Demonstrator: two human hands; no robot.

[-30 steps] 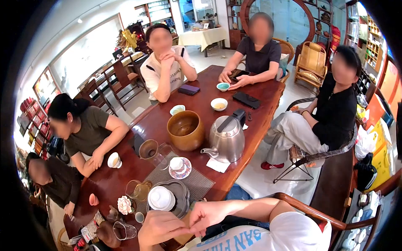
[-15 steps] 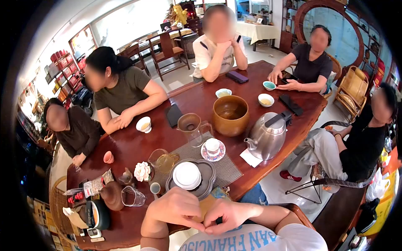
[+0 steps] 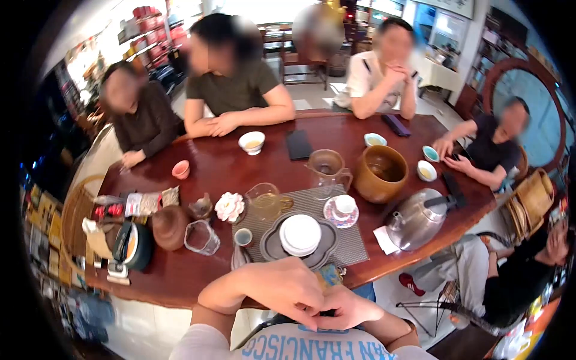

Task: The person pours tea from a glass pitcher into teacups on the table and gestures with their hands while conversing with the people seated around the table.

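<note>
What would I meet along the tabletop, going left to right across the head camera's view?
Dark teal round container, rounded reddish-brown pot, pale pink flower, white round vessel, small white cup on a patterned saucer, big round brown bowl, silver metal kettle.

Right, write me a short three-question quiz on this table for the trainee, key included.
1. True or false: in the picture, the brown pot stands to the right of the pale flower.
2. What stands on the lobed grey tray?
a) a steel kettle
b) a white vessel
c) a pink cup
3. Fill in: the person's left hand and right hand are ____ each other.

Key: 1. True. 2. b. 3. touching.
</note>
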